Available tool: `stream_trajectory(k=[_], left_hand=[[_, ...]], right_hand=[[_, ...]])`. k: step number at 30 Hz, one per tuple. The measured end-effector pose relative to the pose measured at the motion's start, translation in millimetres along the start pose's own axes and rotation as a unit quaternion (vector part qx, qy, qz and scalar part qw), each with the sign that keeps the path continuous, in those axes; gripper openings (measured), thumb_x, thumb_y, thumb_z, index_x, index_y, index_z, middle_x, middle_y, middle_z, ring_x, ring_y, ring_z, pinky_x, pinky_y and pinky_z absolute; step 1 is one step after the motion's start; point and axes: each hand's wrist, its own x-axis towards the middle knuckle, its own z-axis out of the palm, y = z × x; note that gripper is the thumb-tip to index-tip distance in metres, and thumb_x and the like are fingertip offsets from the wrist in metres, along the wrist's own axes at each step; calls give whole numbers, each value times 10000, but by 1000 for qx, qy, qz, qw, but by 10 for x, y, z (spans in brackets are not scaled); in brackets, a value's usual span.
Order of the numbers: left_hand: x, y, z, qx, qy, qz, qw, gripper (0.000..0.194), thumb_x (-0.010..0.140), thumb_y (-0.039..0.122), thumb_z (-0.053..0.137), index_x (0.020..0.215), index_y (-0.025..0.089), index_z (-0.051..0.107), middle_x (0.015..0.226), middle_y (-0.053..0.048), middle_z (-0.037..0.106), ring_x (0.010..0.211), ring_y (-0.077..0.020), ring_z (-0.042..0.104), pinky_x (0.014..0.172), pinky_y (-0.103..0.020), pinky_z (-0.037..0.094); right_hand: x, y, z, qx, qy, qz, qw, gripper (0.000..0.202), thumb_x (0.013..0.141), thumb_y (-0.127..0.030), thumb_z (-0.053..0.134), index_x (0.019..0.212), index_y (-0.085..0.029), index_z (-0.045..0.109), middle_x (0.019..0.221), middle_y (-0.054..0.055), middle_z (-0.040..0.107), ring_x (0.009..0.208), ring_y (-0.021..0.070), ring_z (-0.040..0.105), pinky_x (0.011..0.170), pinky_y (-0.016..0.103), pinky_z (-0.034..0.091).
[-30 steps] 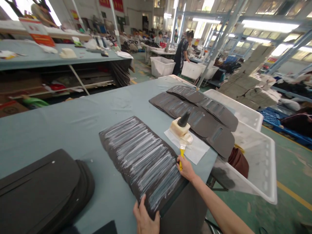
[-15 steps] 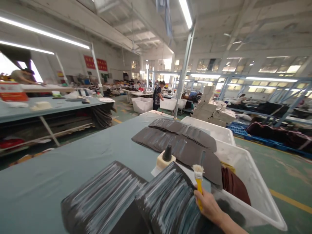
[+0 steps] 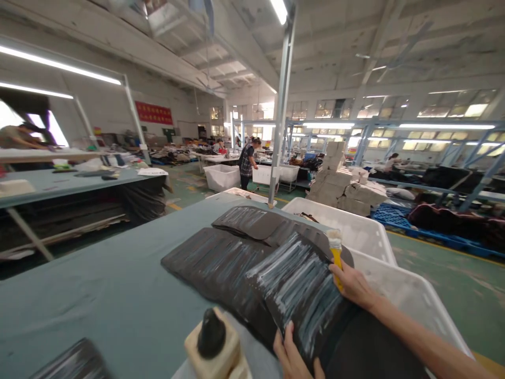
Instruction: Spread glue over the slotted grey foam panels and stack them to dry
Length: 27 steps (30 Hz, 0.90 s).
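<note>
My right hand [image 3: 352, 283] is closed round the yellow handle of a paintbrush [image 3: 336, 259], its pale bristles pointing up. The same hand is at the right edge of a dark grey panel [image 3: 302, 281] streaked with wet-looking white. My left hand [image 3: 294, 353] grips the panel's near edge, thumb and fingers partly cut off by the frame bottom. The panel is over other streaked dark panels [image 3: 213, 258] on the table; whether it touches them I cannot tell. A cream bottle [image 3: 215, 345] with a black cap stands left of my left hand.
The blue-green table [image 3: 130, 295] carries another streaked panel [image 3: 74, 363] at the lower left. White plastic bins [image 3: 418, 295] stand along its right side. A metal post [image 3: 279, 116] rises at the far end. Beyond, a person [image 3: 248, 163] stands by white carts.
The streaked panel has moved forward from the table's near part to over the far panels. My left hand has come into view on it. The view has shifted, bringing the bottle nearer.
</note>
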Motion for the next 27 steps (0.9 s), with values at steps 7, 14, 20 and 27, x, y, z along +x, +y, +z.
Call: stream_trajectory(k=[7,14,20,27], left_hand=[[1721,510,1123,1,20,32,999,573,766,117,528,1305,189,347,1339,-149,333,1222,-277,474,946,-388,477],[2894,652,1769,0,46,30,998,553,755,123,574,1265,175,366,1279,-140,359,1183,-270,492,958,-401,459],[3368,527,2195,-8,54,-11,998,560,739,139,608,1250,137,380,1248,-151,370,1130,-264,518,938,-391,466],[3526,336,2354,91,44,-44,994,423,874,288,439,1272,151,492,1099,-166,440,1017,-297,547,878,-485,457]], right_hand=[[1625,1290,1054,0,-80,-37,996,177,791,-116,436,925,-202,511,956,116,575,779,188,503,578,239,359],[2829,1771,1742,-35,-130,-73,988,241,792,-82,460,1002,-175,535,1021,133,555,795,190,520,599,250,338],[3257,1928,2241,-21,-144,-89,985,283,800,-66,447,1038,-188,540,1067,132,557,830,201,524,632,267,353],[3220,1922,2620,-21,-123,9,992,272,813,-89,483,1058,-195,539,1173,157,532,1155,289,405,822,372,342]])
